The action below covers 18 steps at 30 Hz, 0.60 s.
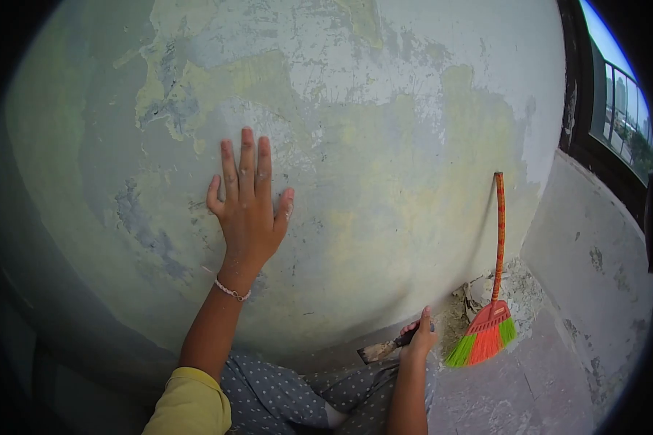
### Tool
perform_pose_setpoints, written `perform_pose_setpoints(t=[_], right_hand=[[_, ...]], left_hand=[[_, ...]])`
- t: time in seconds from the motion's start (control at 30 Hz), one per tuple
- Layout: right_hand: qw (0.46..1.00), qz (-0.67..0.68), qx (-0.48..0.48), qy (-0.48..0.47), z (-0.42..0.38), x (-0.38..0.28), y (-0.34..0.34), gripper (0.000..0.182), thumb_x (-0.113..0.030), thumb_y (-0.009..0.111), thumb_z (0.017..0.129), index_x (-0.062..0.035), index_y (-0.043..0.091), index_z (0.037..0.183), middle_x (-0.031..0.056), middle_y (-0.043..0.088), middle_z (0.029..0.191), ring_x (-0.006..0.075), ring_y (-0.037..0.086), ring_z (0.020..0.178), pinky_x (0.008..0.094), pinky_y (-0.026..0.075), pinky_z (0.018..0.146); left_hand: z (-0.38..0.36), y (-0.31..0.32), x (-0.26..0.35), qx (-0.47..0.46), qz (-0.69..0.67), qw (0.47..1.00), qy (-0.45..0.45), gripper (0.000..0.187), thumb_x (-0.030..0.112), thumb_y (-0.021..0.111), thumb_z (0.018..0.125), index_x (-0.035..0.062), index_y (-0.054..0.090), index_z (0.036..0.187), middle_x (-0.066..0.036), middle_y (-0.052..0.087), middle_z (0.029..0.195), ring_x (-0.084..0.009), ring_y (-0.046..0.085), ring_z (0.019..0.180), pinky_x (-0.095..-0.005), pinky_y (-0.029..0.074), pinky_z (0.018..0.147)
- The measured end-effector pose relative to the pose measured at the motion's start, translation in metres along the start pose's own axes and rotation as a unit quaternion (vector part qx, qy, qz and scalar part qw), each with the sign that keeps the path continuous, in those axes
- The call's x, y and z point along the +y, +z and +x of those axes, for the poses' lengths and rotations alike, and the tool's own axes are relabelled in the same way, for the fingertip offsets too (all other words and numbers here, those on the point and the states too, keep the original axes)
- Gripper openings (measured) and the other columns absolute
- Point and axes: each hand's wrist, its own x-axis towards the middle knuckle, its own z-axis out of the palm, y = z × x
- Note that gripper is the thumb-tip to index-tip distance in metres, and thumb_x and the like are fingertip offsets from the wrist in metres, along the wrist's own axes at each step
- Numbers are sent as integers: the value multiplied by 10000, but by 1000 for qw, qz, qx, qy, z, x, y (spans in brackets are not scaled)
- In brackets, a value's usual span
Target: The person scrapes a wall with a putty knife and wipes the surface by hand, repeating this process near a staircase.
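My left hand (248,192) lies flat on the wall (384,217), fingers spread and pointing up, with nothing held. The wall shows uneven patches of white, grey and yellowish-green where paint has come off. Low in front, near my lap, my right hand (418,338) is closed around the dark handle of a paint scraper (377,352). Its broad, dirty blade points left, apart from the wall as far as I can judge. The thumb points up along the handle, and part of the handle is hidden in the fingers.
A broom (492,326) with green and orange bristles leans on the wall to the right. Peeled paint debris (526,297) is heaped in the corner behind it. A dark-framed window (577,109) stands at the right, above a low grey wall (595,239).
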Motion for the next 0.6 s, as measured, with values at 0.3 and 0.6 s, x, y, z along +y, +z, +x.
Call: perform_pose_setpoints(t=[0.3,0.6], right_hand=[[1000,20,9,12,0,-6,-6,449,-382,714,828,-104,414,646,29,427,499,167,450,414,300,395,413],[1000,18,-2,17,1,1,-3,443,-386,697,840,-106,409,653,30,427,505,170,449,417,298,394,416]], left_hand=[[-52,19,12,-113,-41,966,230,750,402,578,841,174,260,1482,13,214,1553,-197,227,1412,-407,200,1048],[28,6,-4,50,-22,997,52,710,286,561,858,110,261,1477,-54,213,1552,-261,212,1418,-387,246,1032]])
